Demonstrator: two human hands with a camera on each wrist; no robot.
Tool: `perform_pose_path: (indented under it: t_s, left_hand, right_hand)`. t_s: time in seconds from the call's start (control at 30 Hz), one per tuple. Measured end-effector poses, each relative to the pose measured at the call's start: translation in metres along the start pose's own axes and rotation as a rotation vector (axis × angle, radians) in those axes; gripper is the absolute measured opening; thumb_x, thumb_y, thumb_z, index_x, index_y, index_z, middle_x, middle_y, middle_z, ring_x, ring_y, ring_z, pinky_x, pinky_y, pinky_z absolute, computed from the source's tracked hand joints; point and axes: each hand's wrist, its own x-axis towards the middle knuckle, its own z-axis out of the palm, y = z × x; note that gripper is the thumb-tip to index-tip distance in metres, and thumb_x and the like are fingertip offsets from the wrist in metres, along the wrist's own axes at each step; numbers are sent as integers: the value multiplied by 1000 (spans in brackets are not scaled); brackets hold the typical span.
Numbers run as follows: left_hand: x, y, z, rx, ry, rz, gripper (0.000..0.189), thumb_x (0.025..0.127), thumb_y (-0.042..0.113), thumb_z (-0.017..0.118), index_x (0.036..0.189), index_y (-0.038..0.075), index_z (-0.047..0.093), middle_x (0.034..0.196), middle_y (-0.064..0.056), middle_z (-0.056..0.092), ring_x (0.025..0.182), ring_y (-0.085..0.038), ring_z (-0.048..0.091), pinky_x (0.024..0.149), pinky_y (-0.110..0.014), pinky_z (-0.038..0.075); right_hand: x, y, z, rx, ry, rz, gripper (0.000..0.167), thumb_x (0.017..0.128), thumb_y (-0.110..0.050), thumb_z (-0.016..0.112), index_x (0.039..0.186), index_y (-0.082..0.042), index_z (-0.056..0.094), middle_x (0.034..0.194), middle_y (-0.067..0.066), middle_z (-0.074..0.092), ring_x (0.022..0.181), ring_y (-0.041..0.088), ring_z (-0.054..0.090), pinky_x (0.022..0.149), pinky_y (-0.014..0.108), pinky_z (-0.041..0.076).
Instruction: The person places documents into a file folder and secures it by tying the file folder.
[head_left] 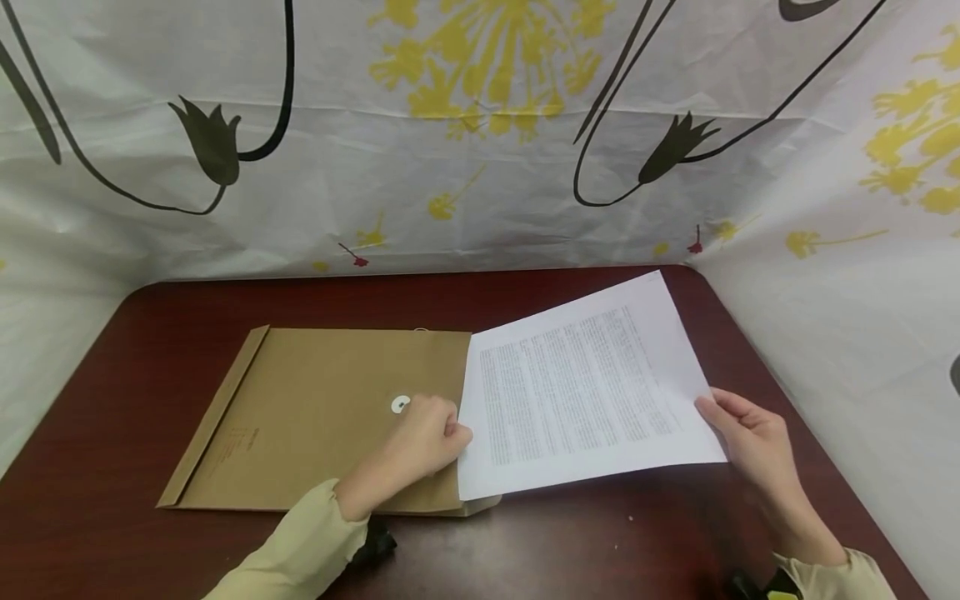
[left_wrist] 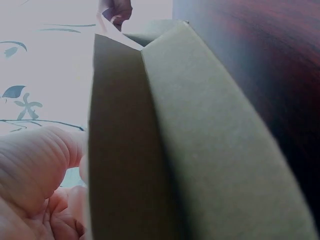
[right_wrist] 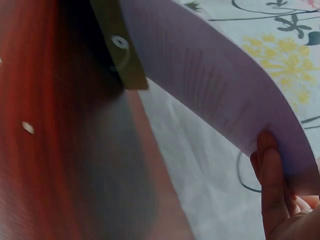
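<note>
- Pale yellow cloth sleeve (head_left: 288, 550) is nearest, at the lower left of the head view; from it comes the left hand (head_left: 416, 433), with curled fingers, pinching the mouth edge of the flat brown card envelope (head_left: 315, 375).
- Right hand (head_left: 757, 450), at the right of the frame, has its thumb above and its fingers below, closed on the right edge of the white rectangular printed paper (head_left: 577, 383).
- This paper lies right of the centre, its left edge at the envelope's mouth; how much is inside, I cannot tell. Whether it is one sheet or several, I also cannot tell.
- The paper should be light and smooth; it bends in a curve in the right wrist view, so a hard push could probably crease it. A flat pinch at the right edge, near the middle, seems best.
- The envelope, on the dark red wooden table (head_left: 555, 550), looks stiffer, but its folded side may collapse. I would hold it by the upper lip, near the small round white button (head_left: 400, 404).
</note>
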Motion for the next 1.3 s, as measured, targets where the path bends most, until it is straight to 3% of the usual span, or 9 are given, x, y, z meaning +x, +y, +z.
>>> perform_pose_path:
  t_s: [0.1,0.2,0.27,0.43,0.6,0.83,1.03,1.3]
  left_hand:
    - [0,1,0,-22,-9,-7,37,67,-4,49,50,16,24,41,12,23,29,1,32,36,-14,19]
    - [0,1,1,-30,-13,-11,37,68,-4,49,50,17,25,41,11,24,28,0,34,35,-14,20]
    - [0,1,1,-33,-13,-13,37,68,-4,49,50,17,25,41,11,25,28,0,35,35,-14,20]
    - [1,1,2,-47,-22,-25,36,68,-3,49,49,16,26,40,11,26,27,0,36,35,-14,21]
    - [1,0,3,-51,-27,-33,36,70,-3,50,49,16,28,40,10,28,27,-1,37,34,-15,22]
    - [0,1,4,-51,-22,-52,33,69,-2,50,49,15,29,40,9,31,26,-1,38,34,-15,22]
    - [-1,0,3,-72,-14,-29,35,68,-4,48,49,16,26,39,10,29,26,-1,37,34,-14,21]
    - [0,0,3,-89,-38,-38,34,69,-2,48,50,16,27,40,10,30,25,-2,38,34,-15,22]
  right_hand:
    - [-4,5,9,84,-18,67,16,89,-19,63,85,-33,71,70,-10,68,55,7,63,47,23,49]
    - [-10,8,19,58,-21,127,11,90,-24,62,86,-33,68,71,-10,68,57,7,62,49,23,50]
    - [-15,10,27,14,-26,158,8,91,-28,61,94,-25,67,72,-10,67,60,8,63,51,25,50]
    - [-25,12,42,-18,-78,206,40,92,-30,58,117,1,57,77,-8,68,66,11,65,57,27,52]
    - [-28,13,45,66,-124,246,34,91,-24,61,114,2,60,78,-3,70,66,14,66,56,28,53]
    - [-29,12,42,21,-206,224,40,93,-21,59,118,10,55,82,0,71,69,15,67,57,30,53]
    - [-33,11,59,-18,-244,250,43,92,-19,58,119,14,53,83,6,70,69,16,66,60,30,54]
    - [-37,11,86,41,-477,166,43,98,-19,46,120,18,50,97,17,68,82,16,66,72,30,53]
